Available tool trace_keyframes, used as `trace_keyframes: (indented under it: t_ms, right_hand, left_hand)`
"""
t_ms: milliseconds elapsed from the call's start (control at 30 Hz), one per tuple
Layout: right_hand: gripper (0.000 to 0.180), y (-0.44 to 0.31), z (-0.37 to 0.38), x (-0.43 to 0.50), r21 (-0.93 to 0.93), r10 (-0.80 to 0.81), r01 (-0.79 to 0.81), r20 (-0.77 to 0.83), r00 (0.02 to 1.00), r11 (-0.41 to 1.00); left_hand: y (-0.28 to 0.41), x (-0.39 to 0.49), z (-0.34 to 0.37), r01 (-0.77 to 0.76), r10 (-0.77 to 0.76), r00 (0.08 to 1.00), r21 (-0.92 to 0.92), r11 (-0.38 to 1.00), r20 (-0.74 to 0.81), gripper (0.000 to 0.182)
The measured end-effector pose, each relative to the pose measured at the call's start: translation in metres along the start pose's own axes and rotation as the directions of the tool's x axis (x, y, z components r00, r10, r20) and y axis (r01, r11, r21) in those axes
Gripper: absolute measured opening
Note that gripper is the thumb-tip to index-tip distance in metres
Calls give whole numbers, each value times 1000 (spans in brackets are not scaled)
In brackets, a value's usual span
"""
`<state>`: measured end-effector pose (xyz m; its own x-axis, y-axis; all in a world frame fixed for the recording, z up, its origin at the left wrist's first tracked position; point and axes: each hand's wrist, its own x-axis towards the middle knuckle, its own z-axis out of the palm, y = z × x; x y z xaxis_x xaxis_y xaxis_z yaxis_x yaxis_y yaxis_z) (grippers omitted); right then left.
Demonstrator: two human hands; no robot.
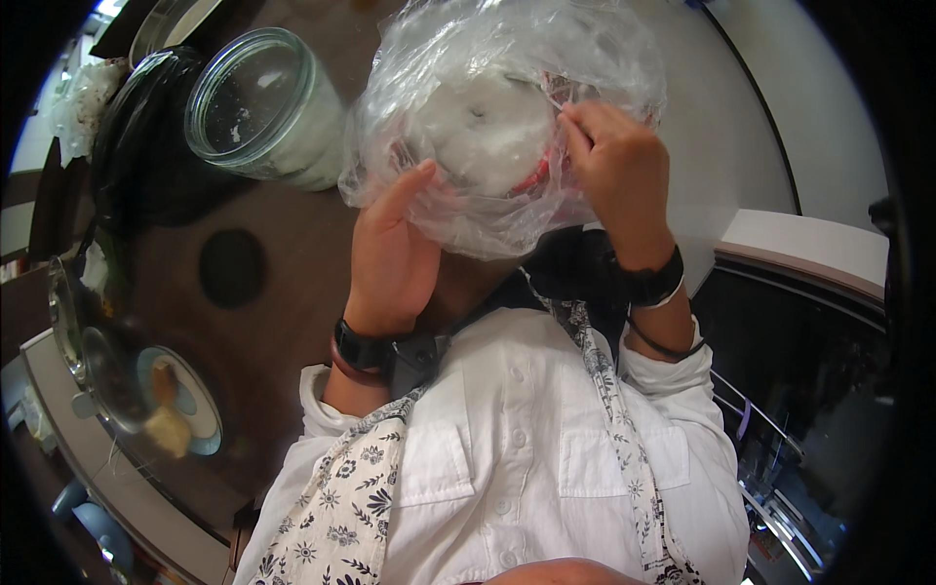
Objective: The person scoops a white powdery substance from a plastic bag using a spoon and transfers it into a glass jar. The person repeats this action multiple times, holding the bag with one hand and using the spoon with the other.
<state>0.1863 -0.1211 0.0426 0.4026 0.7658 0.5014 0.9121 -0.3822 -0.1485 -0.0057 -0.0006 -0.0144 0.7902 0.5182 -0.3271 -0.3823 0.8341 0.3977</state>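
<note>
A large clear plastic bag [468,227] lies in front of me, its crumpled mouth spread around an inner bag with red parts. White granular or powdery stuff [479,124] fills the inner bag, with a small dimple in its top. My left hand [395,248] grips the near left side of the bag, thumb over the plastic. At the right, the fingers of my right hand [618,161] pinch the edge of the bag near a red printed part. Left of the bag stands a glass jar [314,139], tilted in view, with white stuff inside.
A black plastic bag [139,153] sits left of the jar on the dark brown table [292,256]. Nearer are a round dark spot [232,268] and a plate [208,424] with food-like pieces. A metal-rimmed dish [150,36] stands at the far left.
</note>
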Motion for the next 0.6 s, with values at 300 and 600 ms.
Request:
trace_keyframes:
  t_ms: [300,600]
  right_hand:
    - [6,-9,-22,-32,-20,174,-174,-3,985,984]
    - [8,5,-26,-25,-222,280,-291,-81,957,930]
  left_hand:
    - [-1,0,-1,12,-12,1000,-24,1000,-3,25]
    - [1,-2,3,-10,10,1000,-14,1000,4,25]
